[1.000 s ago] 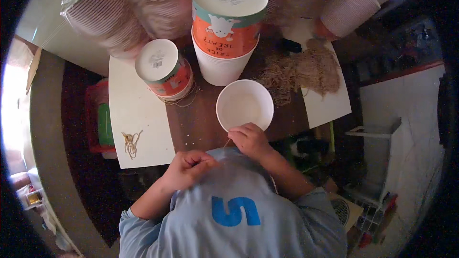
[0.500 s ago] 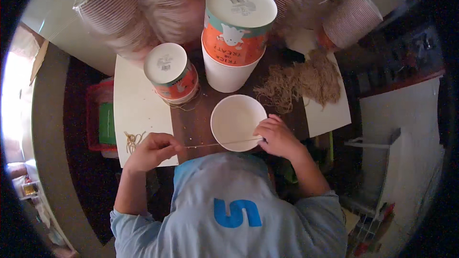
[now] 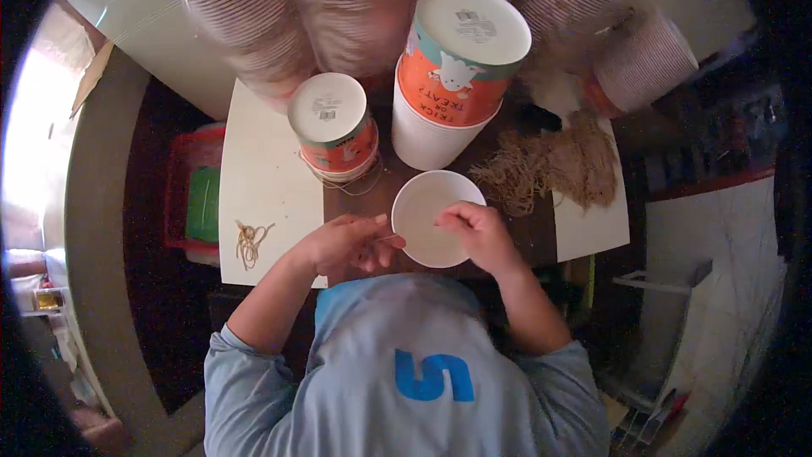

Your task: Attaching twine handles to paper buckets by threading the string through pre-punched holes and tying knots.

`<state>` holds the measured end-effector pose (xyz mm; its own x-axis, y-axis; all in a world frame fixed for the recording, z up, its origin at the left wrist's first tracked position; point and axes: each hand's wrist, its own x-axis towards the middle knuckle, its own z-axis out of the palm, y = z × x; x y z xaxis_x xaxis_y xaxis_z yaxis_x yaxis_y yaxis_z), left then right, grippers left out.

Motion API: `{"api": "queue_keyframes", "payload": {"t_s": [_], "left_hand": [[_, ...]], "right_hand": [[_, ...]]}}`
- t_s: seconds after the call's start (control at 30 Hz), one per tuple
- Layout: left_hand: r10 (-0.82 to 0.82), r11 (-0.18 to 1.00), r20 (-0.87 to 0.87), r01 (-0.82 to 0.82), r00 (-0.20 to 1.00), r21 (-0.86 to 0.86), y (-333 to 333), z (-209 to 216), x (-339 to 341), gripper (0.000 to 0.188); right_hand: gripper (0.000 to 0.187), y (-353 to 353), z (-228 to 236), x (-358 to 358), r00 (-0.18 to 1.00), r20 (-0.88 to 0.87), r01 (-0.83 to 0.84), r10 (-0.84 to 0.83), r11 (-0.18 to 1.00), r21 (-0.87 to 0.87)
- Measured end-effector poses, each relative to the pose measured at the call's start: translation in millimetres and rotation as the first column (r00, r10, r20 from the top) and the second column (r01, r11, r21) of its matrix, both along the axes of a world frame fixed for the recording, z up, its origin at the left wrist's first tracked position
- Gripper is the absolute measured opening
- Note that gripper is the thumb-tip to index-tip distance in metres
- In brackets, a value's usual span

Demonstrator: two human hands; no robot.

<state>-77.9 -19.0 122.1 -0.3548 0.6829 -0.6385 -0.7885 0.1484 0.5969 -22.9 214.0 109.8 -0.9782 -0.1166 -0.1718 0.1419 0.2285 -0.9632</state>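
A white paper bucket (image 3: 425, 218), its mouth facing up, sits on the brown table close to my body. Left of its rim, my left hand (image 3: 355, 244) pinches a thin strand of string (image 3: 389, 238) between thumb and fingers; the rest of the strand is hard to see. Over the bucket's right part, my right hand (image 3: 475, 233) is closed with its fingertips pressed together. Whether the string runs into these fingers I cannot tell. A loose pile of brown twine (image 3: 550, 165) lies beyond my right hand.
Upside-down orange printed buckets stand in a tall stack (image 3: 457, 72) and a short stack (image 3: 334, 127), the latter with cord around its base. A small bunch of cords (image 3: 249, 244) lies on the white board (image 3: 271, 178). Wrapped bucket stacks (image 3: 355, 8) line the back.
The string was stretched taut across the bucket between both hands. Now my left hand has moved right to the bucket's rim, and my right hand is over its opening. The view has shifted slightly.
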Motion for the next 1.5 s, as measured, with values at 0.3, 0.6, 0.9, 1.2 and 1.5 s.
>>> {"api": "queue_keyframes", "payload": {"t_s": [0.3,0.6,0.9,1.2,1.5], "left_hand": [[-0.14,0.99,-0.094,0.138,0.986,-0.024,-16.5,-15.7,7.6,0.023],[0.091,0.996,-0.673,-0.07,0.734,0.059,14.4,-12.8,21.8,0.018],[-0.103,0.985,-0.648,0.17,0.755,0.042,15.8,-12.7,25.7,0.02],[-0.079,0.996,-0.436,0.087,0.896,-0.003,-3.3,-19.6,27.3,0.018],[-0.114,0.991,-0.365,0.129,0.924,0.018,24.4,-0.3,19.5,0.015]], "right_hand": [[0.012,21.3,2.7,14.7,0.992,0.002,-0.125,0.126,0.982,0.143],[0.006,11.0,21.0,11.2,0.942,-0.205,-0.213,0.264,0.947,0.241],[0.012,23.3,9.4,12.9,0.999,-0.028,0.013,-0.017,0.989,-0.146],[0.02,21.4,7.6,20.5,0.986,-0.102,-0.006,0.129,0.648,0.762],[0.049,-25.3,11.3,15.6,0.956,-0.144,-0.266,0.255,0.962,-0.064]]}}
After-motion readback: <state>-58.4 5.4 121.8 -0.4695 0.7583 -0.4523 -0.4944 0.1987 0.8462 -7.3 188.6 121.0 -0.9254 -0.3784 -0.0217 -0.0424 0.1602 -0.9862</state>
